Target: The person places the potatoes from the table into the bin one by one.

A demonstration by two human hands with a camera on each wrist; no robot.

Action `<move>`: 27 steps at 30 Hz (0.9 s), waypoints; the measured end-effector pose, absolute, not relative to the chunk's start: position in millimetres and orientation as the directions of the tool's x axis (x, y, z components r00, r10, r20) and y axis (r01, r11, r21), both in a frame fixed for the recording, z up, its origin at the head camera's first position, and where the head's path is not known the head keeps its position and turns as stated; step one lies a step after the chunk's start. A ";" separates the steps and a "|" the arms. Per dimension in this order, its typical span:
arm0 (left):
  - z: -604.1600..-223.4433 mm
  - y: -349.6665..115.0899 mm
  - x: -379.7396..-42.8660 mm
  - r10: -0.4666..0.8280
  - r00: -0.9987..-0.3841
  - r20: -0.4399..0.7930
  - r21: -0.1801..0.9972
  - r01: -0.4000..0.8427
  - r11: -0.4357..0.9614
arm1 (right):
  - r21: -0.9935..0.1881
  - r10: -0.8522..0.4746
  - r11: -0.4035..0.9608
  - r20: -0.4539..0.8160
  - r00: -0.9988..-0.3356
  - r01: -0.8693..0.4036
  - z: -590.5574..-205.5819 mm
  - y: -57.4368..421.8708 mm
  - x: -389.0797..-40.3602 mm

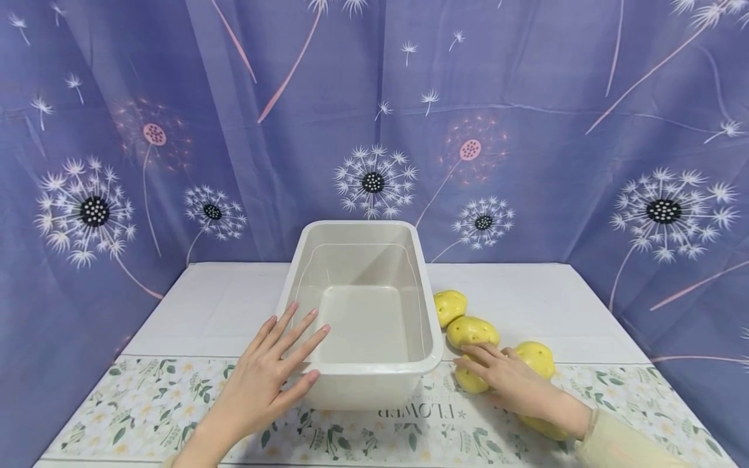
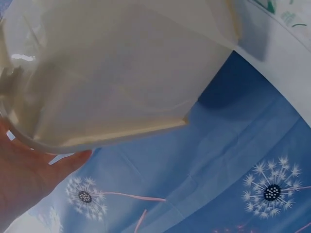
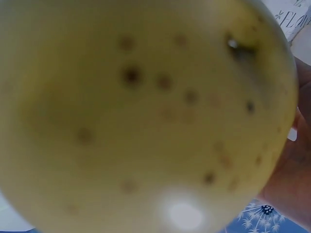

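On tabletop (image 1: pixel 532 292), to both sides of tub (image 1: pixel 368 390); right edge well apart from potatoes (image 1: pixel 473 330). One tub, five visible potatoes right of it. At near-left rim: left hand (image 1: pixel 266 370), spread, released. Over nearby potato (image 1: pixel 471 385): right hand (image 1: pixel 521 387), cannot tell if grasping.

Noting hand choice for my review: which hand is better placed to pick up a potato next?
Probably the right hand: its fingers reach over one potato, with another potato close by. The left hand is at the basin's near-left corner, farther from both.
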State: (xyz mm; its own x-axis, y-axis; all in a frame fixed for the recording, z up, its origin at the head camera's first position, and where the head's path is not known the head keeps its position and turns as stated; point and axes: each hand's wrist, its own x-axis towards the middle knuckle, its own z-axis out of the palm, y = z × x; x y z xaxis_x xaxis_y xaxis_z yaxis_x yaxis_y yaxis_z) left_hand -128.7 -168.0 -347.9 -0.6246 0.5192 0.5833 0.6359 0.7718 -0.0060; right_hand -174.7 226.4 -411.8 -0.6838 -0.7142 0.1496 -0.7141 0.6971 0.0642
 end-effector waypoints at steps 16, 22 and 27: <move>-349.6 -155.0 -133.9 0.487 -0.635 0.599 -0.045 0.581 0.813 | 0.081 -0.730 0.680 0.163 -0.664 -0.729 -412.0 226.8 -180.6; -350.5 -153.9 -134.5 0.488 -0.627 0.607 -0.043 0.588 0.808 | 0.096 -0.744 0.665 0.175 -0.645 -0.741 -411.9 227.6 -183.7; -351.1 -153.7 -134.0 0.487 -0.626 0.609 -0.040 0.589 0.807 | 0.116 -0.749 0.660 0.178 -0.638 -0.742 -412.4 227.6 -184.5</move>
